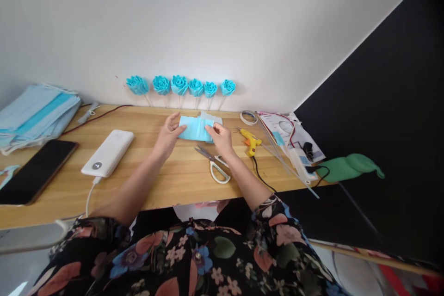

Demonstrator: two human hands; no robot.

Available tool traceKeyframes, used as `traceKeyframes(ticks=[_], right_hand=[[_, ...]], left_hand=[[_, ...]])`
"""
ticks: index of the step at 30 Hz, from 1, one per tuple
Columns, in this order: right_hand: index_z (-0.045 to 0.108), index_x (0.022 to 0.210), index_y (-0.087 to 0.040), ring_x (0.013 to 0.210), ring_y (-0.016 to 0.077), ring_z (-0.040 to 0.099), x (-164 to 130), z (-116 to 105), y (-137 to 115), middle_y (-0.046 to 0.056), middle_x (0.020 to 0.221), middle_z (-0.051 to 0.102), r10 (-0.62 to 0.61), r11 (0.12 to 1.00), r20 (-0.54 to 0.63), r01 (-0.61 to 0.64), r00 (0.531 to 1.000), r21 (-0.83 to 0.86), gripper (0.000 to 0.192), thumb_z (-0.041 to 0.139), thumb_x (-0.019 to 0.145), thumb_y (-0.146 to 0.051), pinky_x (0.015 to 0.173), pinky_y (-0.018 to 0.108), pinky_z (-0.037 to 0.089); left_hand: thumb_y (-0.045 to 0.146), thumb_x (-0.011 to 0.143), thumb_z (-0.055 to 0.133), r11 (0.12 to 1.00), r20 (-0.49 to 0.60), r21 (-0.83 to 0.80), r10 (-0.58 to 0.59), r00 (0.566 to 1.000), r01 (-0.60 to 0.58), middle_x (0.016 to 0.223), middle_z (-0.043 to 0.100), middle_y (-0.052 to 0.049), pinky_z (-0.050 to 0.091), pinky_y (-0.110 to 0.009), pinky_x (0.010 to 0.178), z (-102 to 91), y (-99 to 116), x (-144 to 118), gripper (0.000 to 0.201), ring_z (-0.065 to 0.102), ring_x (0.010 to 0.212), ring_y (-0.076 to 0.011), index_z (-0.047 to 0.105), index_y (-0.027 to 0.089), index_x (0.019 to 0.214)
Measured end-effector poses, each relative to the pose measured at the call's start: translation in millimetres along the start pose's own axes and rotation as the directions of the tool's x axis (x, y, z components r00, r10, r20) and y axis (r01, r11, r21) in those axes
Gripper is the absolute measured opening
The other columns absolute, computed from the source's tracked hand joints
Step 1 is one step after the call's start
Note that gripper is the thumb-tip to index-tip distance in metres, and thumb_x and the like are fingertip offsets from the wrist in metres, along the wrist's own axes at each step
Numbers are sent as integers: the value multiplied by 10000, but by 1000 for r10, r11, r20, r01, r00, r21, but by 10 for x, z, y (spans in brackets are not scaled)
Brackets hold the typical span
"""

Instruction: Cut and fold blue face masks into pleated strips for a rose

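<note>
Resting on the wooden table (pixel 166 185), the left hand (pixel 170 133) and the right hand (pixel 220 138) both met a folded piece of light blue fabric (pixel 194 128). The left grip was loosely apart, its fingers (pixel 180 128) curled against the fabric's left edge; the right grip lay fingers-down, pressed on the fabric's right end, and whether it pinched the cloth could not be told. The fabric lay flat on the table between the two hands.

Just below the right hand lay white-handled scissors (pixel 215 164), blades pointing back toward the left hand. To the right of the right hand sat a yellow glue gun (pixel 251 141), and beyond it some thin clear sticks (pixel 284 159). Left of the left hand lay a white power bank (pixel 108 152), and farther left a dark phone (pixel 34 171) and a stack of blue masks (pixel 34 118). Beyond both hands, six blue fabric roses (pixel 179 85) leaned against the wall.
</note>
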State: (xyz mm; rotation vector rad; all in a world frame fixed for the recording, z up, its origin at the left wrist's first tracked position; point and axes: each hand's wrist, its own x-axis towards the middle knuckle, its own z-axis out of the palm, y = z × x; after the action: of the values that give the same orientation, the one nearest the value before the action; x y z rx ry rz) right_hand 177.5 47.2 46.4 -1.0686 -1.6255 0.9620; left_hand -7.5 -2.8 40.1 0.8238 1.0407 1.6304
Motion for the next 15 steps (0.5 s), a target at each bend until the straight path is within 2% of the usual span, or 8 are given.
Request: traceKeyframes(ticks=[2, 4, 7, 10, 15], right_hand=[[339, 588, -218, 597, 89, 258, 11, 0, 11, -64, 602, 267, -38, 999, 17, 38, 999, -10, 470, 635, 792, -521, 557, 256, 233], [331, 594, -219, 602, 90, 260, -4, -4, 39, -62, 608, 272, -58, 998, 16, 58, 998, -6, 468, 636, 801, -507, 563, 253, 244], [323, 594, -219, 605, 91, 263, -55, -22, 88, -59, 614, 274, -67, 998, 1, 67, 998, -3, 477, 640, 812, -501, 572, 248, 261], [354, 588, -215, 602, 91, 275, -92, -51, 109, -58, 609, 293, -73, 997, -23, 73, 997, -4, 462, 652, 804, -495, 581, 245, 282], [402, 594, -214, 604, 97, 312, -99, -78, 94, -53, 606, 321, -59, 998, -49, 58, 997, -14, 433, 650, 788, -511, 588, 243, 316]], left_hand=[[415, 640, 870, 998, 15, 14, -56, 998, 56, 1009, 739, -72, 506, -268, 682, -21, -9, 9, 713, 666, 812, -182, 592, 181, 1254], [477, 638, 871, 996, 48, 49, -79, 996, 76, 1050, 742, -93, 516, -284, 710, -30, -17, 8, 639, 668, 860, -203, 674, 154, 1154], [524, 592, 890, 992, 32, 89, -88, 996, 85, 951, 763, -91, 511, -305, 773, -15, -22, -15, 560, 665, 846, -210, 755, 129, 966], [545, 527, 911, 987, -25, 132, -92, 995, 94, 829, 760, -67, 494, -301, 738, 17, -8, -53, 534, 640, 750, -185, 769, 131, 833], [532, 513, 918, 989, -22, 119, -85, 996, 87, 791, 756, -54, 493, -294, 735, 44, 20, -88, 519, 625, 709, -161, 766, 133, 809]])
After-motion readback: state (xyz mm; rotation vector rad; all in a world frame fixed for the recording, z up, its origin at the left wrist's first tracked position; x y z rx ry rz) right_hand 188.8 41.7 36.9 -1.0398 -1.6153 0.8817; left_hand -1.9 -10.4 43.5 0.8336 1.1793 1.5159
